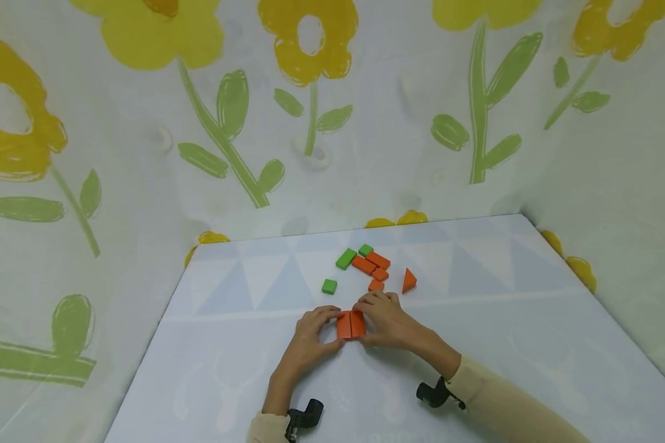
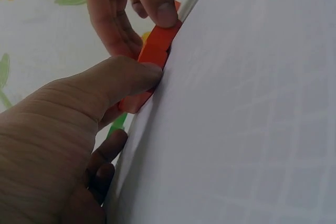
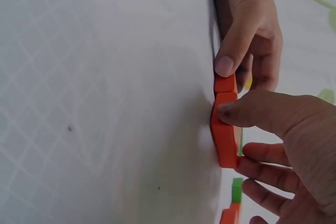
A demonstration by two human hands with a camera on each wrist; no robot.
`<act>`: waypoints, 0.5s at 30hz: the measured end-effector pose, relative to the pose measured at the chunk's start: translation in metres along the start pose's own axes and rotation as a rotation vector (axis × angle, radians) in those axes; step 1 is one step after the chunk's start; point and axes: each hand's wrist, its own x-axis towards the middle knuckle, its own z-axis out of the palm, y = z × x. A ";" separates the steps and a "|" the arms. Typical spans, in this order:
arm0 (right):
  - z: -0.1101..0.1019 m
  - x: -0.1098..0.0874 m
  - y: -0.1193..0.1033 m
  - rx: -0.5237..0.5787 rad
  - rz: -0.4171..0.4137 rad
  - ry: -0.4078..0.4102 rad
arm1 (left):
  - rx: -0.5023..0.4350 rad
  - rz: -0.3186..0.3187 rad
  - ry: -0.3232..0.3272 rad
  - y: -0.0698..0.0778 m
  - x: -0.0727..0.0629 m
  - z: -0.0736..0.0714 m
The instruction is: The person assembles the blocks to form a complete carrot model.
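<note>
Two orange wooden blocks lie side by side on the table, their long sides almost meeting along a thin dark seam. My left hand (image 1: 309,338) pinches the left orange block (image 1: 344,326), thumb at its near end and fingers at its far end. On the right orange block (image 1: 358,325), my right hand (image 1: 390,321) has the same kind of grip. The right wrist view shows the right thumb (image 3: 247,109) pressed on the near face of its block. In the left wrist view the left thumb (image 2: 139,74) lies against the other one.
Beyond the hands lie loose blocks: a green cube (image 1: 329,286), a green oblong block (image 1: 346,259), a smaller green block (image 1: 366,250), several orange pieces (image 1: 364,265) and an orange triangular block (image 1: 409,280). A flower-patterned curtain (image 1: 366,178) stands behind the table's far edge.
</note>
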 end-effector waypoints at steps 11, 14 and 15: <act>-0.036 0.011 0.026 0.033 0.052 0.128 | 0.002 -0.054 -0.035 0.006 0.002 0.003; -0.040 0.020 0.036 0.012 0.056 0.114 | 0.015 -0.058 -0.025 0.005 0.001 0.000; -0.040 0.024 0.039 0.006 0.063 0.103 | 0.014 -0.054 -0.024 0.005 0.001 0.000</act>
